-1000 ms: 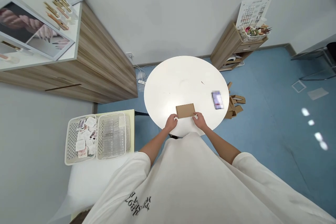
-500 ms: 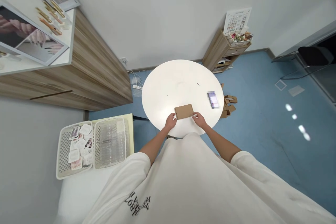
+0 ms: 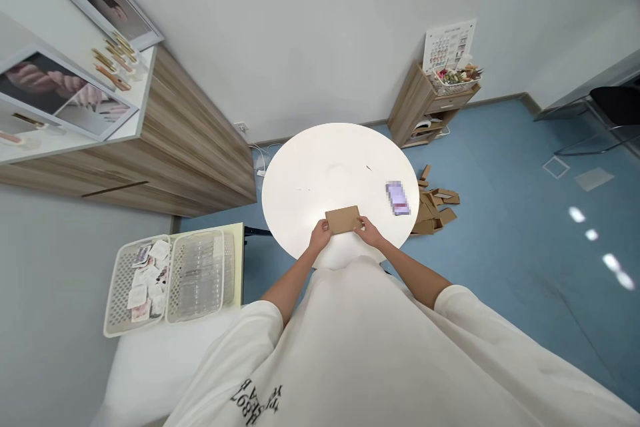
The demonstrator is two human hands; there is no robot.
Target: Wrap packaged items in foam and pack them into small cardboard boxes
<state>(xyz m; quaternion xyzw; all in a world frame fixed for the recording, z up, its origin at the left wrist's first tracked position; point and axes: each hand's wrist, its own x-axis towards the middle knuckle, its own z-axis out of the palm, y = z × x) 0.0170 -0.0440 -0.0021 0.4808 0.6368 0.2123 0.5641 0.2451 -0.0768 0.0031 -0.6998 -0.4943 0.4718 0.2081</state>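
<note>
As white table [image 3: 320,160] stands beneath, left hand [image 3: 321,235] and right hand [image 3: 369,233] hold cardboard box [image 3: 343,219] by ends, fingers [image 3: 363,221] seemingly pinching.

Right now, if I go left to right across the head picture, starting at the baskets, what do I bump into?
First basket with packets, second basket with clear plastic things, left hand, flat cardboard box, right hand, blurred purple thing, brown cardboard pile, white frame, white sheet.

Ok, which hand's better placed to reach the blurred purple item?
Likely the right hand: the blurred purple item lies on its side of the cardboard box. The left hand is at the box's other end.
</note>
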